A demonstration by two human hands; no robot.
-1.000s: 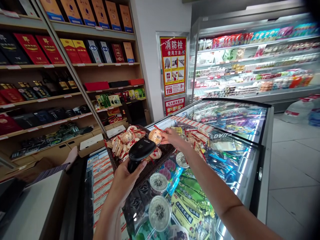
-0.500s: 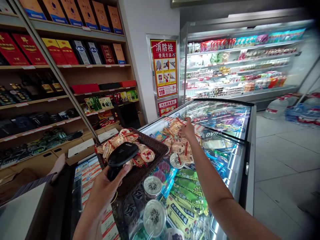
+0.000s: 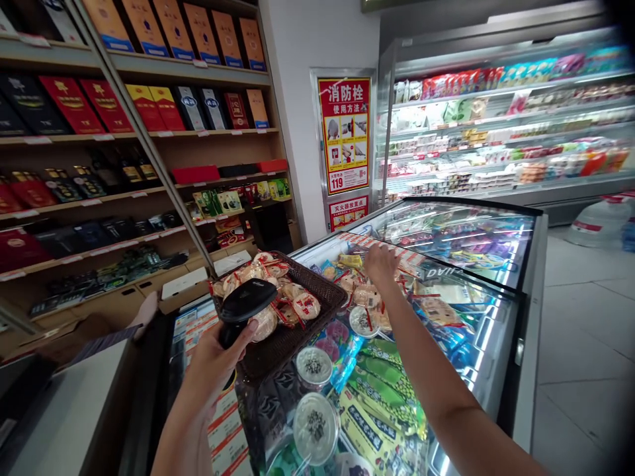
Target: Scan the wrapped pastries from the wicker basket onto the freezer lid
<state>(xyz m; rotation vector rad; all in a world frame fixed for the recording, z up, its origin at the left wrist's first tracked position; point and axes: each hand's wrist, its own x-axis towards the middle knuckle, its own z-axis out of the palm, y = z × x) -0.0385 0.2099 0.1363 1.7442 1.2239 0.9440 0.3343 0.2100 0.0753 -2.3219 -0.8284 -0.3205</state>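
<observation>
A black handheld barcode scanner (image 3: 248, 301) is gripped in my left hand (image 3: 218, 360), its head over the near side of a dark brown woven basket (image 3: 268, 370). The basket holds several round, pale snacks in clear wrappers with red print (image 3: 305, 305). My right hand (image 3: 381, 268) reaches into the open part of a chest freezer, over a pile of similar wrapped snacks (image 3: 367, 295). Its fingers are curled and partly hidden, so what they hold cannot be made out. One wrapped snack (image 3: 439, 309) lies to the right of my right forearm.
Lidded cups (image 3: 316, 426), green packs (image 3: 381, 370) and yellow packs (image 3: 364, 426) lie in the freezer. A glass lid (image 3: 461, 231) covers its far part. Boxed goods fill shelves (image 3: 198, 135) at left; a refrigerated display (image 3: 496, 139) stands behind. Another person's arm (image 3: 147, 314) shows at left.
The view has turned slightly left. A wrapped snack now lies right of my right forearm, and a yellow packet shows left of my right hand. My left hand still holds the scanner.
</observation>
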